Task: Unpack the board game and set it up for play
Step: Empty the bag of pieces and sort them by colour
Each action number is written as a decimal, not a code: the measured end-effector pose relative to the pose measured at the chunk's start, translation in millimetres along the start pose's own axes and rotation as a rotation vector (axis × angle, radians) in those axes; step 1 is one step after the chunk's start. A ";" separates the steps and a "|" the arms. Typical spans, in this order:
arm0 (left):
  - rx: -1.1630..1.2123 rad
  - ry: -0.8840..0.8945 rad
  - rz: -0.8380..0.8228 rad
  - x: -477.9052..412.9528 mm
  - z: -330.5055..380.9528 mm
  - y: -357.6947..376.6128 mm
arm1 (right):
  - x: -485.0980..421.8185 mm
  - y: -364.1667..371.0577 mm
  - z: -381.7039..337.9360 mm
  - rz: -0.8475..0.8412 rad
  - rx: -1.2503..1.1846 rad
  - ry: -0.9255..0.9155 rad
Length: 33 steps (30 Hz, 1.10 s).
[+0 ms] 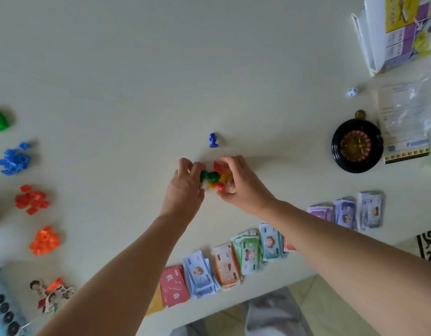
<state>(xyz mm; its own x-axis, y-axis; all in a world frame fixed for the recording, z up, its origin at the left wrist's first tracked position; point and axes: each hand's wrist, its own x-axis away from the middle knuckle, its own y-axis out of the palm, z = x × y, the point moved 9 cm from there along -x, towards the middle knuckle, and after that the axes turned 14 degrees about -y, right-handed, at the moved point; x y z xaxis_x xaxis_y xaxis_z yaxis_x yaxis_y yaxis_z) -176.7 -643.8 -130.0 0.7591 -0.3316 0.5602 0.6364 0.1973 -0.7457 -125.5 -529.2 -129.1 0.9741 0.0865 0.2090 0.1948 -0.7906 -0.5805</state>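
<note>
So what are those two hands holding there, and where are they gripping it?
Both the left hand and right hand pinch a small cluster of coloured pawns from either side with their fingertips; the exact grip points are hidden.

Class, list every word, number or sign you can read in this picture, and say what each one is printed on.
"机" and "会", with a "?" between them: on the red card at the table's near edge.
Black pips, count unclear: on the white die.
Paper money: cartoon faces show, figures too blurred to read.
Folded board: print too small to read.
Rule sheet under the clear bag: text blurred.
Roulette wheel: numbers unreadable.
</note>
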 end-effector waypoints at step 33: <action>-0.036 -0.061 -0.058 -19.6 21.9 -0.2 | -7.8 3.9 10.7 -0.031 0.282 0.088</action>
<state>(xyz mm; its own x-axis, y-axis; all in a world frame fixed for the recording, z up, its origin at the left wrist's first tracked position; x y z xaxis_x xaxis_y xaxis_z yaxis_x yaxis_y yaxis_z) -188.8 -617.1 -132.9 0.7285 -0.2843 0.6232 0.6753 0.1451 -0.7231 -131.1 -526.5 -141.4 0.9558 0.0449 0.2905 0.2604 -0.5879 -0.7659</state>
